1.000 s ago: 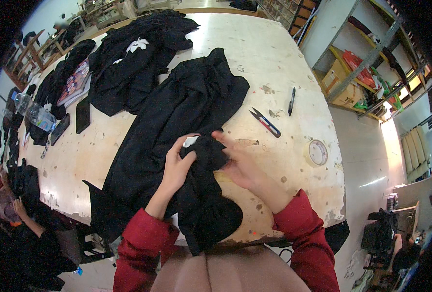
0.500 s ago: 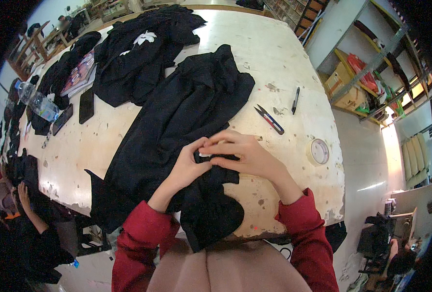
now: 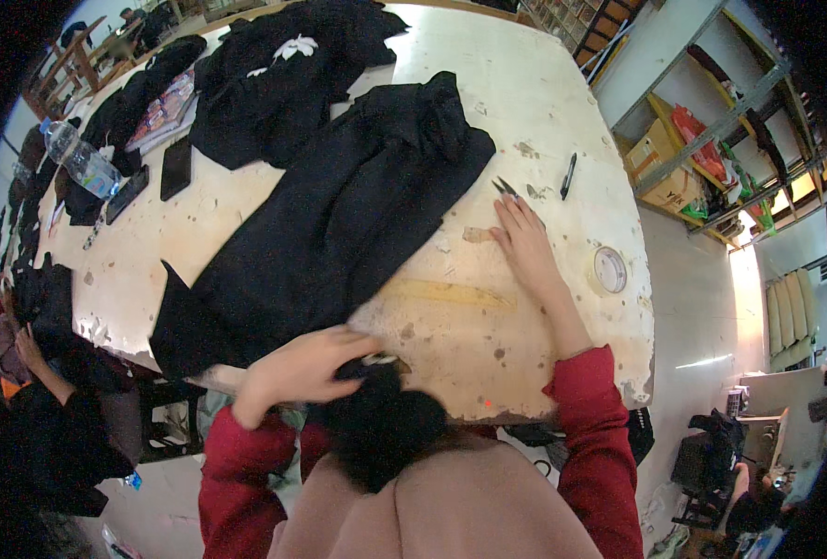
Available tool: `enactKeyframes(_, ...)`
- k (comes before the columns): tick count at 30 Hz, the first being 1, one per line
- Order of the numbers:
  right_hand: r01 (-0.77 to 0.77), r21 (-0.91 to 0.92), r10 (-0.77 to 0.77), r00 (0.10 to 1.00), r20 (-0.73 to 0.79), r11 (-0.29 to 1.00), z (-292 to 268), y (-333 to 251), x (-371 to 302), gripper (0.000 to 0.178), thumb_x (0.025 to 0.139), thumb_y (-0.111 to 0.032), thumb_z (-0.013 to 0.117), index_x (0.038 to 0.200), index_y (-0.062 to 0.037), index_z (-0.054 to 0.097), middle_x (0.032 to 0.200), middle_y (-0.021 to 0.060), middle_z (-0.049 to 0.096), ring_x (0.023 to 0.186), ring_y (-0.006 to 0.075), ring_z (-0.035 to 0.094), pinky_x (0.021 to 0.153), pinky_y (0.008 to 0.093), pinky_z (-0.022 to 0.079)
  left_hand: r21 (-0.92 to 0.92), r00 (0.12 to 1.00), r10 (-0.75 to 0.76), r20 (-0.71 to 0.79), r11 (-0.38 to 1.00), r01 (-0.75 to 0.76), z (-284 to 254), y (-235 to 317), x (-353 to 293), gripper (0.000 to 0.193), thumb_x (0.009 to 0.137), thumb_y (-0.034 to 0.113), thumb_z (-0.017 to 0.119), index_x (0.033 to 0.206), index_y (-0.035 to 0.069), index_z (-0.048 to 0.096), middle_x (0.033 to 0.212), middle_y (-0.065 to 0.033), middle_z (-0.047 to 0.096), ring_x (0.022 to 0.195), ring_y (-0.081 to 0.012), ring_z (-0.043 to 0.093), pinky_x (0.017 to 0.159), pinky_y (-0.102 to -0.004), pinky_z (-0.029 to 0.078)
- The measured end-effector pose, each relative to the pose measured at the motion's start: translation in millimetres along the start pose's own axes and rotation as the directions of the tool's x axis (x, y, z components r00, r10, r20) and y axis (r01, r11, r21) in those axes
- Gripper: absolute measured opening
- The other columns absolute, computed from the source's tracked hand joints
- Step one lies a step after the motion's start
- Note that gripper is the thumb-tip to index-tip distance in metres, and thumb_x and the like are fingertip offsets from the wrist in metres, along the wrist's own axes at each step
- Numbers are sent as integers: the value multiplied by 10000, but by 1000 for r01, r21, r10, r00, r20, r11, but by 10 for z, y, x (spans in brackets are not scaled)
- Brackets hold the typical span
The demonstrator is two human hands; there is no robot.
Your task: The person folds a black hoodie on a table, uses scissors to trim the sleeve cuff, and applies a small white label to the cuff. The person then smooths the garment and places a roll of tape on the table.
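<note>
A black garment (image 3: 320, 214) lies spread across the middle of the table, its near end hanging over the front edge toward my lap. My left hand (image 3: 306, 366) is curled on a bunched black part of the cloth (image 3: 386, 410) at that edge; both are smeared by motion, and a small pale bit shows by the fingertips. Farther right, my right hand (image 3: 528, 244) lies with fingers stretched over a pair of thread snips (image 3: 505, 187). Only the pointed blades stick out past the fingertips; the handles are hidden under the hand.
A pen (image 3: 569, 176) and a tape roll (image 3: 610, 269) lie at the right. More black clothes (image 3: 274, 102), a phone (image 3: 176, 170) and a water bottle (image 3: 78, 158) occupy the left. A co-worker's hand (image 3: 30, 352) shows at far left. Shelving (image 3: 702, 121) stands beyond the table's right side.
My hands have come apart. The right went forward and right onto the thread snips; the left drew back toward the table edge with the cloth, uncovering a yellowish strip on the tabletop.
</note>
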State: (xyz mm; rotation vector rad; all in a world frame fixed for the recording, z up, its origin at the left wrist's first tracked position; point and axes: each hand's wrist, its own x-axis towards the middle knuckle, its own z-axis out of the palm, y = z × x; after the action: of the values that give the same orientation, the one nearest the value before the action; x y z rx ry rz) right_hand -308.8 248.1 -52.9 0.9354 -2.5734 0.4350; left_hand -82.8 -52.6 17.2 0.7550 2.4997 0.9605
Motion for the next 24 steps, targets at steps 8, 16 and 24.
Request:
enactKeyframes(8,-138,-309,119,990,-80,941,-171,82,-193,462,999,-344,464,1316,-13,524,1294,166,550,1237,331,485,1026,434,380,-278,926,-247,-286,946,167,29,131,-1320,376,753,342,770,956,34,700,1105,-137,655,1155,-348,568,1057,-493,367)
enactKeyframes(16,-195,5,193,974,119,981,208,-1250,281,580,938,-350,581,1435,-111,403,1077,172,576,986,347,587,833,446,476,-155,313,-443,-840,749,644,808,-142,-1143,366,798,-65,573,1142,59,568,1265,-137,539,1167,-311,503,941,-370,427)
enactKeyframes(24,-415,691,433,887,161,592,342,-493,558,428,906,-216,634,1210,84,603,1097,184,690,961,234,649,883,318,469,-125,88,-232,-969,762,635,913,-214,-1253,248,768,-161,483,878,-2,638,1188,-133,608,903,-228,647,715,-282,483)
